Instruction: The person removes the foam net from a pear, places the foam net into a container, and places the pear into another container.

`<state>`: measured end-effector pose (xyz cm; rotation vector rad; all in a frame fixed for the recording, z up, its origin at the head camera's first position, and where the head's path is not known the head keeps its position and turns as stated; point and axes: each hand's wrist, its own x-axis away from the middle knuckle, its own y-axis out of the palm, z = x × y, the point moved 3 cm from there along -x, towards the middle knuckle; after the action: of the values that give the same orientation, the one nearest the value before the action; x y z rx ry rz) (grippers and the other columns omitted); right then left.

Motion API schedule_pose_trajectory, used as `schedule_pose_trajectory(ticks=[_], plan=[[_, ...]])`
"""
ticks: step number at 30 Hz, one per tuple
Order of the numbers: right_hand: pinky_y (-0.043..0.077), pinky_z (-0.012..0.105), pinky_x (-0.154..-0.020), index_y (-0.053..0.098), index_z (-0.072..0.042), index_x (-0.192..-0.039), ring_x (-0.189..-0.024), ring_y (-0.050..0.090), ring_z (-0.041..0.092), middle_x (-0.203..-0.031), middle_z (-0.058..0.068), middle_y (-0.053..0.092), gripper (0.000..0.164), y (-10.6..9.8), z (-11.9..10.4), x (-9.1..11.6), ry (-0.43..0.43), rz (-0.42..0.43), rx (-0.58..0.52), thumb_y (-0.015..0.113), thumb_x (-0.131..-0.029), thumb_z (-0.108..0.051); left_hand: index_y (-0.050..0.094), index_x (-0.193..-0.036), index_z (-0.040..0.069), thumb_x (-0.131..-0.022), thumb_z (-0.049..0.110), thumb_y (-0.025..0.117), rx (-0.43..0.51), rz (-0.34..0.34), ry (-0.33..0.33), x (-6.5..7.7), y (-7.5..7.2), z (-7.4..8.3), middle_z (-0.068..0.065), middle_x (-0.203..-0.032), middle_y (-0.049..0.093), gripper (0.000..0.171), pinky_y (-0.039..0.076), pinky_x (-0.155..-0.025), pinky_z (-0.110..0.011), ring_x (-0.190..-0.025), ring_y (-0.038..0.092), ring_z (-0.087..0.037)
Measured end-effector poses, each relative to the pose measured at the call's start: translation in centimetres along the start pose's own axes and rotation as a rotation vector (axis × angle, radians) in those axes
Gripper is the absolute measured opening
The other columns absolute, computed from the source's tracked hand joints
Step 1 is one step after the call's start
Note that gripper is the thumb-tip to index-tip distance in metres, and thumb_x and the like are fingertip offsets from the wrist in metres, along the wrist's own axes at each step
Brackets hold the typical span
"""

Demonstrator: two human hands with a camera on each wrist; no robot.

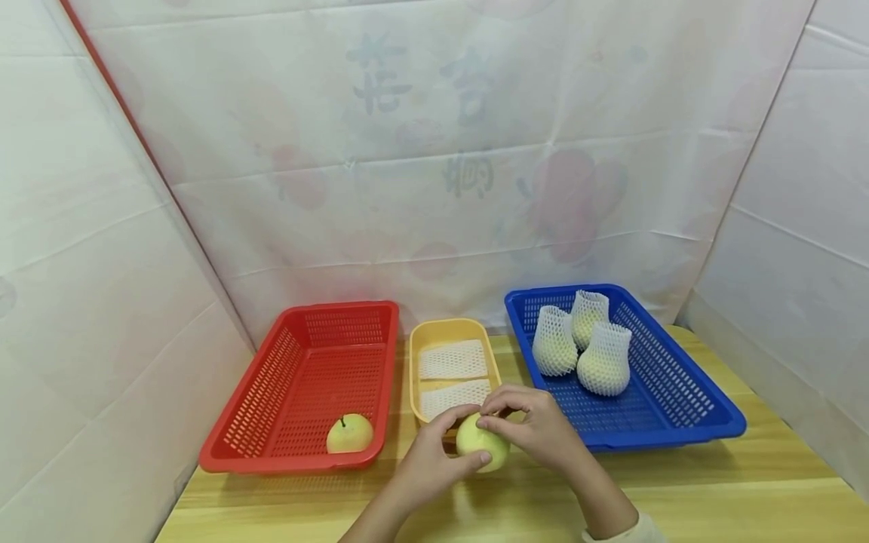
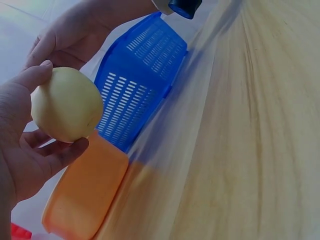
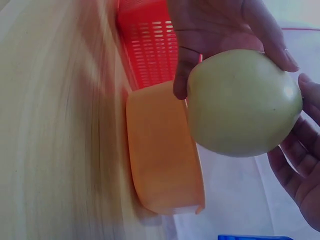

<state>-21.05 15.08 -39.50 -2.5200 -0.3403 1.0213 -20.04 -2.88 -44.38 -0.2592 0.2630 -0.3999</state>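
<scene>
My left hand [image 1: 437, 456] holds a pale yellow-green pear [image 1: 483, 445] in front of the yellow tray, its thumb and fingers spread round the sides. In the left wrist view the same pear [image 2: 67, 105] sits between thumb and fingertips, with no net on it. At the pear's top, my right hand [image 1: 536, 424] has thumb and fingers pinched together at the stem, which they mostly hide. From the right wrist view, the pear [image 3: 245, 102] looks smooth and round, and the right fingertips [image 3: 282, 167] lie close against its stem end.
A red basket [image 1: 295, 460] on the left contains one bare pear [image 1: 349, 434]. White foam nets [image 1: 453, 360] lie in the small yellow tray [image 1: 416, 354]. On the right, a blue basket [image 1: 686, 434] holds three netted pears [image 1: 604, 360]. All stand on a wooden table [image 1: 767, 490] before a white curtain.
</scene>
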Motion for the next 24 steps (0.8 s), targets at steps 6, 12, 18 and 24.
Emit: schedule_pose_trajectory(ticks=[6,12,18,24], plan=[[0.060,0.030,-0.073,0.073,-0.018,-0.106,-0.094,0.066,0.012,-0.107,-0.002,0.071,0.018,0.2,0.6,0.1,0.095,-0.050,-0.033,0.075,-0.088,-0.018,0.053,-0.138,0.026,-0.087,0.034,0.075,0.048,0.031,-0.024,-0.1,-0.9,0.1,-0.004,-0.127,0.060,0.056,0.057,-0.080,-0.025,-0.106,0.060,-0.019],[0.059,0.031,-0.079,0.063,-0.024,-0.128,-0.107,0.062,0.019,-0.132,-0.001,0.060,0.038,0.8,1.7,0.6,0.278,-0.162,-0.115,0.072,-0.091,-0.025,0.049,-0.142,0.015,-0.092,0.023,0.069,0.186,0.047,-0.025,-0.4,-1.7,0.2,-0.011,-0.136,0.055,0.054,0.055,-0.089,-0.027,-0.117,0.056,-0.023],[0.061,0.032,-0.076,0.060,-0.020,-0.132,-0.105,0.061,0.027,-0.134,0.006,0.057,0.043,1.5,1.7,0.6,0.298,-0.156,-0.236,0.072,-0.091,-0.021,0.047,-0.143,0.012,-0.094,0.020,0.067,0.225,0.046,-0.008,-0.4,-1.8,0.4,-0.014,-0.139,0.052,0.054,0.055,-0.090,-0.027,-0.120,0.055,-0.026],[0.061,0.031,-0.070,0.063,-0.014,-0.128,-0.097,0.064,0.017,-0.129,0.012,0.060,0.041,2.0,1.7,0.4,0.278,-0.035,-0.247,0.074,-0.089,-0.016,0.043,-0.143,0.005,-0.094,0.015,0.065,0.234,0.127,0.032,-0.5,-1.7,0.5,-0.014,-0.141,0.049,0.055,0.057,-0.088,-0.029,-0.125,0.050,-0.028]])
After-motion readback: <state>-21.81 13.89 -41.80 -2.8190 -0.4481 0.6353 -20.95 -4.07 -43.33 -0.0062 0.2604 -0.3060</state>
